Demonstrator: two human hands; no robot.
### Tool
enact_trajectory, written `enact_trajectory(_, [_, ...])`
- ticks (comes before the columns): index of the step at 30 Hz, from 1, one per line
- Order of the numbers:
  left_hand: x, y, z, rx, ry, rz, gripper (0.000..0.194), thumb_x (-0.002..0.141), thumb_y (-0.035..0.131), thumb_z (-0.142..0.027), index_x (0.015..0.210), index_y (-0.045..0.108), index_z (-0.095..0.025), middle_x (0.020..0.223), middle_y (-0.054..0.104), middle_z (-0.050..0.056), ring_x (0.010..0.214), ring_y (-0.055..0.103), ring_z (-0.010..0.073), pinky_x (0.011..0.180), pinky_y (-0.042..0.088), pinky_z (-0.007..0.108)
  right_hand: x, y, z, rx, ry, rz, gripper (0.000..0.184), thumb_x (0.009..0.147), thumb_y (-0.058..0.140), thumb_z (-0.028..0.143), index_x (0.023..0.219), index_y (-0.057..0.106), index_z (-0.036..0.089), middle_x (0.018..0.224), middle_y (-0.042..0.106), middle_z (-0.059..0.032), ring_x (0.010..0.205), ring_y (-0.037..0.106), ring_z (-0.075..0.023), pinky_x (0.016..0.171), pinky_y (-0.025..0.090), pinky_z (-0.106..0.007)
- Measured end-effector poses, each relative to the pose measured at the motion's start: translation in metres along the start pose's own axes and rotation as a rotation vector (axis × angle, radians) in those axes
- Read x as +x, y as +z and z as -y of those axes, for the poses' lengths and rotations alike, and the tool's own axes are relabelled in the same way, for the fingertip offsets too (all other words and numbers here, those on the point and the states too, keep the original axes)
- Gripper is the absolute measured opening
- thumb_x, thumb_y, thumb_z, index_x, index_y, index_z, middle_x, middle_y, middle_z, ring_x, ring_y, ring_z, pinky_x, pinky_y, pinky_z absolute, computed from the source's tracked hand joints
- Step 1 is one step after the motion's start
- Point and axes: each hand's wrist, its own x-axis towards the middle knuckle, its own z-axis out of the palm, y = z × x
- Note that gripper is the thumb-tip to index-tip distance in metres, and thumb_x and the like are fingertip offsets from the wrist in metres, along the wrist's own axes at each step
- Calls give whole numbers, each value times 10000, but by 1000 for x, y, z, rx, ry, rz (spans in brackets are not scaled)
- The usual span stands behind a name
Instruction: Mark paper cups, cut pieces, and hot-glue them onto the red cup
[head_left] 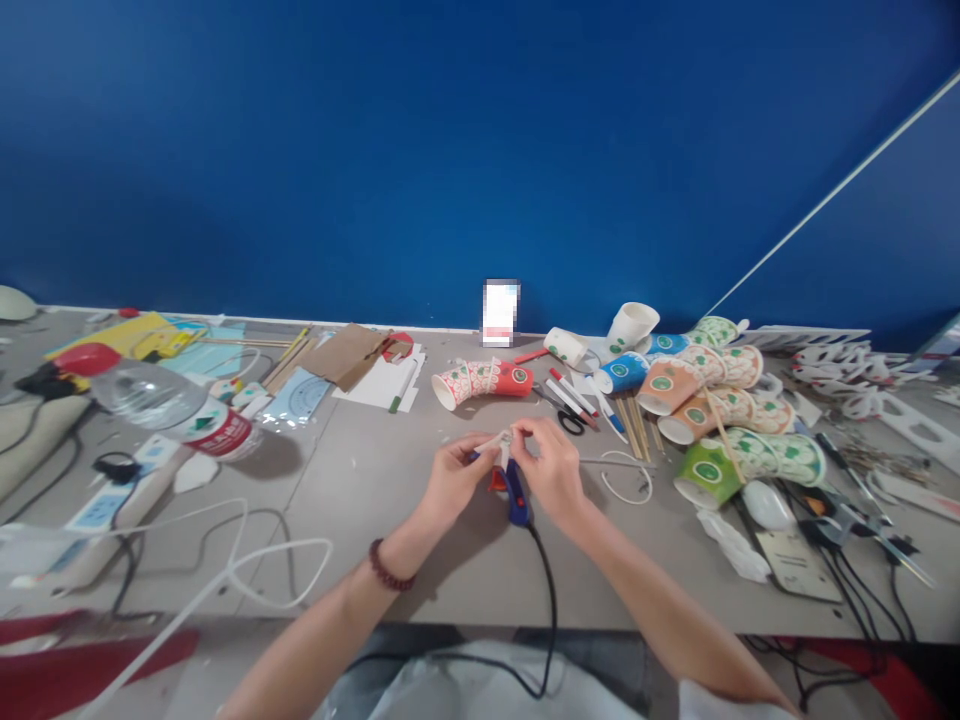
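Observation:
Both my hands meet over the middle of the table. My left hand (459, 475), with a dark red bead bracelet on its wrist, has its fingers pinched together. Facing it, my right hand (551, 462) is closed with thumb and forefinger pressed together. At the fingertips is a small pale piece (505, 440), too small and covered to name. Directly below and between the hands is a blue hot glue gun (516, 495) with an orange trigger and black cord; whether it is touched or just lies there I cannot tell. Beyond them lie joined red patterned paper cups (480, 382).
Several patterned paper cups (709, 470) lie at right, beside wooden sticks (637, 425), markers (574, 395) and black scissors (570, 422). Cords and tools crowd the right edge. At left are a water bottle (161, 395), a power strip (112, 510) and a loose white cable (232, 570). A blue wall (450, 150) rises behind.

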Motion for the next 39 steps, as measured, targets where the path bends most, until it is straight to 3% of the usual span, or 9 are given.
enact_trajectory(6, [0, -3, 1, -54, -82, -30, 319, 607, 794, -386, 813, 749, -146, 747, 710, 62, 557, 603, 121, 525, 485, 224, 16, -15, -28, -42, 130, -132, 127, 867, 494, 205, 836, 617, 197, 756, 687, -41, 673, 634, -170, 693, 508, -300])
enact_trajectory(11, [2, -4, 2, -131, -159, -34, 424, 574, 812, -375, 920, 730, -142, 706, 703, 43, 525, 607, 122, 507, 487, 227, 18, -15, -43, -30, 137, -14, 214, 882, 449, 219, 945, 651, 183, 833, 724, -66, 698, 664, -185, 706, 519, -320])
enact_trajectory(16, [0, -4, -1, -150, -195, -67, 431, 582, 803, -353, 947, 713, -142, 677, 693, 27, 530, 604, 113, 509, 479, 213, 14, -11, -46, -103, 174, 35, 166, 860, 540, 277, 796, 665, 187, 714, 697, -34, 594, 624, -172, 645, 502, -315])
enact_trajectory(22, [-1, -4, -4, -116, -173, -70, 405, 590, 793, -366, 917, 713, -140, 641, 673, 17, 505, 587, 110, 495, 466, 216, 18, -15, -38, -92, 21, 40, 287, 874, 435, 150, 1029, 673, 199, 1081, 682, -100, 1002, 627, -229, 883, 493, -406])
enact_trajectory(28, [-2, -3, -6, -25, -72, -29, 310, 655, 748, -357, 885, 729, -152, 802, 699, 54, 629, 619, 128, 586, 495, 225, 16, -12, -7, 141, -72, 145, 155, 871, 538, 216, 892, 691, 232, 875, 702, -50, 874, 638, -196, 812, 526, -356])
enact_trajectory(33, [-3, -3, -6, 34, 14, -7, 254, 681, 725, -330, 870, 742, -161, 907, 681, 76, 799, 621, 169, 671, 512, 244, 9, -6, -4, 45, -159, 188, 177, 883, 529, 179, 864, 696, 230, 842, 719, -33, 827, 631, -193, 817, 499, -360])
enact_trajectory(39, [-5, -1, -7, 69, 26, 14, 240, 702, 711, -335, 864, 747, -161, 918, 676, 86, 820, 614, 181, 670, 518, 255, 7, -5, -8, -68, -221, 190, 208, 912, 486, 180, 846, 678, 225, 829, 717, -33, 825, 624, -184, 792, 461, -344])
